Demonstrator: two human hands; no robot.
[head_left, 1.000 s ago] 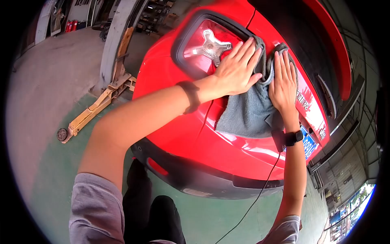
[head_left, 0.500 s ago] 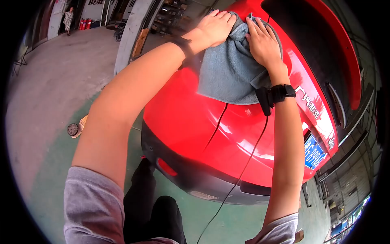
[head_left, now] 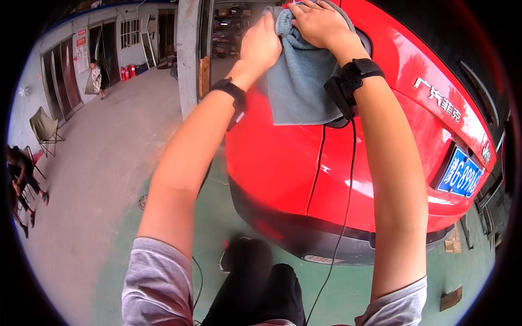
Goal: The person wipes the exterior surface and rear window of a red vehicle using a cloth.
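A grey-blue towel [head_left: 299, 89] lies against the rear corner of a red car [head_left: 274, 163], its lower part hanging down smooth. My left hand [head_left: 262, 46] is closed on the bunched left edge of the towel near its top. My right hand [head_left: 321, 23] rests on the towel's upper part, fingers stretched out and a little apart. A black strap [head_left: 231, 89] circles my left wrist. On my right wrist is a black strapped device [head_left: 350, 81], from which a thin dark cable [head_left: 346, 217] runs down past the bumper.
The car's grey bumper [head_left: 304, 239] curves in front of my legs. A door pillar [head_left: 190, 60] stands left of the car. Further left are a folding chair [head_left: 45, 129], a seated person [head_left: 24, 176], a standing person [head_left: 97, 77] and red extinguishers [head_left: 129, 72]. Cardboard [head_left: 451, 298] lies at right.
My view has swung left, showing more of the yard. My left hand has gone from lying flat on the towel to closing on its edge. The right hand remains spread on the towel.
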